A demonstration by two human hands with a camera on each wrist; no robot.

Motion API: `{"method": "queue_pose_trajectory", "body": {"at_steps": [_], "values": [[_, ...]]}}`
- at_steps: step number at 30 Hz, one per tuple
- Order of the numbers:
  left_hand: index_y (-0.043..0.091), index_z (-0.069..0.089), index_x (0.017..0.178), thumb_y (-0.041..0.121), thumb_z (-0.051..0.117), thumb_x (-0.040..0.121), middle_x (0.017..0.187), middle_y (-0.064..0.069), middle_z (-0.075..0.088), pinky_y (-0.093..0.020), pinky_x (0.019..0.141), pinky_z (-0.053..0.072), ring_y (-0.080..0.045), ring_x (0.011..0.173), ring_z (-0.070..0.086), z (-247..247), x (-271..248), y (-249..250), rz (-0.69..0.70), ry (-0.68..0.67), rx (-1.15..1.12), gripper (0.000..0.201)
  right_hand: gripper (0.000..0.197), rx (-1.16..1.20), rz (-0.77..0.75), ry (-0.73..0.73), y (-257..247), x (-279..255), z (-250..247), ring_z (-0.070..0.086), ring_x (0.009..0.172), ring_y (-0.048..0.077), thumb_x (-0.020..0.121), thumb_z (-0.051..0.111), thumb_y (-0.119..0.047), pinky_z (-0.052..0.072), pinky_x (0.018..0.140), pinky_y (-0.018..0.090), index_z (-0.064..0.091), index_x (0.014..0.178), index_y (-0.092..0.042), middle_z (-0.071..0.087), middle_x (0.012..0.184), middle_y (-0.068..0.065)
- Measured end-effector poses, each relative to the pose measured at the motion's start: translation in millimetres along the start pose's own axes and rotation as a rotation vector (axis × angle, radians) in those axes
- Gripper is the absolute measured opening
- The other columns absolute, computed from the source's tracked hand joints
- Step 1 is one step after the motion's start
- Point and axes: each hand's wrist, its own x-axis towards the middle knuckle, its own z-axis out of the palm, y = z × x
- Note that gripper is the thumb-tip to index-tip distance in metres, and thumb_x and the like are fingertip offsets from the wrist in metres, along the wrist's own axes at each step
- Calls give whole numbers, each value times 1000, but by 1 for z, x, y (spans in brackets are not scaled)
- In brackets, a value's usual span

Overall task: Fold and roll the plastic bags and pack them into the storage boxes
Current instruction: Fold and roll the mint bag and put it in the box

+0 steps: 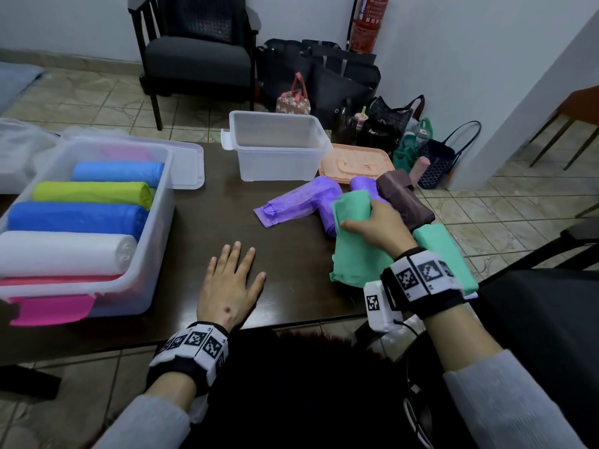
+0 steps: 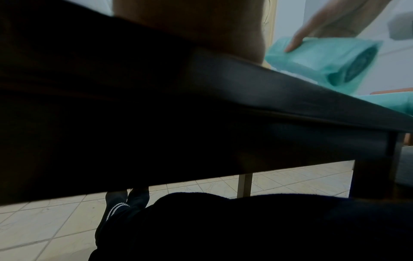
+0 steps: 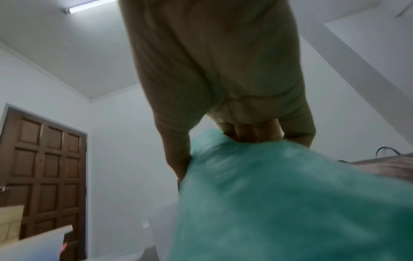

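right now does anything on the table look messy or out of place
Yes. The purple bag roll has come partly unrolled, its loose end trailing flat across the table. A pink bag also hangs out over the front rim of the full storage box.

My right hand (image 3: 223, 88) on the green plastic bag (image 3: 279, 194)

From below I see my fingers (image 3: 245, 131) curled into the top of the blurred bag and my thumb (image 3: 178, 159) against its left side; behind are a brown panelled door (image 3: 47, 173), white walls and a ceiling light (image 3: 89, 6).
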Motion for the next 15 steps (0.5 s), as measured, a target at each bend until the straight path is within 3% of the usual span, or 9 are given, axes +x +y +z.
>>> {"method": "queue_pose_trajectory", "body": {"at_steps": [5, 8, 10, 12, 15], "values": [[27, 16, 150, 51, 27, 97, 159, 0, 5, -32, 117, -2, -15, 146, -1, 0, 0, -1, -3, 6, 0, 58, 37, 301, -85, 91, -33, 2, -16, 62, 98, 21, 78, 72, -29, 51, 88, 39, 59, 107, -11, 65, 106, 3], [28, 17, 150, 62, 8, 87, 159, 1, 6, -32, 117, -1, -15, 146, 0, 0, 0, -1, -6, -5, 19, 72, 18, 580, -132, 68, -55, -1, -18, 62, 87, 10, 83, 70, -23, 51, 76, 30, 58, 95, -18, 62, 93, -9], [28, 16, 150, 64, -8, 73, 159, 1, 6, -32, 117, -1, -15, 146, 0, 0, 0, -1, -2, -18, 32, 88, 21, 774, -125, -3, -67, -1, -16, 67, 90, 14, 86, 67, -22, 53, 71, 30, 62, 103, -11, 68, 101, 1], [28, 17, 150, 63, -10, 69, 159, 1, 6, -32, 117, -1, -15, 146, 1, 0, 0, -1, -2, -19, 28, 92, 37, 931, -98, -40, -77, -1, -10, 67, 100, 22, 86, 67, -21, 56, 78, 37, 59, 116, -2, 68, 112, 10], [28, 19, 149, 62, -10, 69, 159, 0, 8, -33, 117, -1, -16, 147, 2, 1, 2, -1, -1, -26, 19, 92, 39, 1184, -104, -66, -90, -3, -2, 63, 105, 27, 85, 67, -12, 56, 81, 44, 53, 120, -2, 63, 119, 15]]}}
